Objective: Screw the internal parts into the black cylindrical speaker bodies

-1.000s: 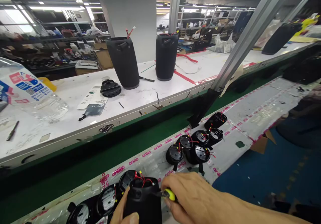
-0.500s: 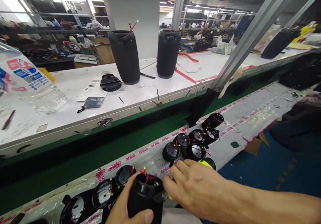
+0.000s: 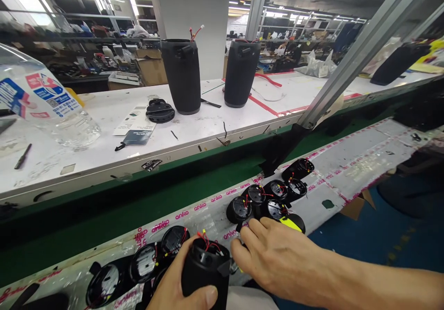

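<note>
My left hand (image 3: 180,282) wraps round a black cylindrical speaker body (image 3: 205,277), whose open top shows red wires with a yellow connector. To its right, my right hand (image 3: 274,250) has curled fingers close to the body's upper edge. Yellow shows just under its fingers, but what they hold is too hidden to name. Beyond the right hand stand several black speaker bodies (image 3: 240,209) with red wires at their tops. More such bodies (image 3: 144,263) stand to the left of my left hand.
Two upright black speaker bodies (image 3: 182,78), a black round part (image 3: 160,111), a card tag (image 3: 138,136) and a plastic bottle (image 3: 48,102) are on the white upper shelf (image 3: 194,129). A slanted metal post (image 3: 354,55) rises from its edge.
The whole view has shifted slightly, so most things appear further right. My left hand still holds the speaker body, and my right hand remains beside it with fingers curled.
</note>
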### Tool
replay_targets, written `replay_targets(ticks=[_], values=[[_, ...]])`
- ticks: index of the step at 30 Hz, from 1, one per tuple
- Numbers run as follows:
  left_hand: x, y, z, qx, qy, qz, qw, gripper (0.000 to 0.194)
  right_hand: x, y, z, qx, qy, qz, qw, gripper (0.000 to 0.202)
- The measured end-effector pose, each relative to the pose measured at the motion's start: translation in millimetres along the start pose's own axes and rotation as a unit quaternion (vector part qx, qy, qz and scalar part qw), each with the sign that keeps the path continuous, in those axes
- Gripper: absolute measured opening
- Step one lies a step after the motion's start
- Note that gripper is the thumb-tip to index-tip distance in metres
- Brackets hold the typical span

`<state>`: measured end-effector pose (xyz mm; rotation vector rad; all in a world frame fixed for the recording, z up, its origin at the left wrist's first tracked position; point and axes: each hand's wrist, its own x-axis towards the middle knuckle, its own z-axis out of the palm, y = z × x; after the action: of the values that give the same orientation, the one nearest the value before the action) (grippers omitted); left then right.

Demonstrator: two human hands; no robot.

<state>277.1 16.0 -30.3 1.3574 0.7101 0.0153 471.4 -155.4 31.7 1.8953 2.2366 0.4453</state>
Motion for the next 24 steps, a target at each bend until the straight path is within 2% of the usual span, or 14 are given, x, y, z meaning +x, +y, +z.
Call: replay_targets(ticks=[4, 11, 15, 19, 22, 24], values=[[3, -1, -1.7, 0.024, -0.004, 0.005, 1.0, 0.105, 0, 3, 1, -0.003, 0.009, -0.012, 1.0, 0.008], [1, -2, 5.1, 0.042, 0.014, 0.006, 0.999, 0.094, 2, 5, -6, -0.025, -0.007, -0.047, 0.999, 0.011], [-2, -5, 7.7, 0.073, 0.045, 0.004, 0.996, 0.094, 1, -6, -7, -0.035, -0.034, -0.026, 0.998, 0.015], [-1, -10, 9.3, 0.065, 0.053, 0.008, 0.996, 0.094, 2, -14, -1, -0.037, -0.049, -0.008, 0.998, 0.023], [2, -9, 10.3, 0.059, 0.041, 0.008, 0.997, 0.095, 5, -8, 3, -0.023, -0.047, -0.017, 0.998, 0.012], [2, -5, 9.8, 0.046, 0.028, 0.012, 0.998, 0.094, 4, -1, 5, 0.006, -0.022, -0.03, 0.999, 0.006]])
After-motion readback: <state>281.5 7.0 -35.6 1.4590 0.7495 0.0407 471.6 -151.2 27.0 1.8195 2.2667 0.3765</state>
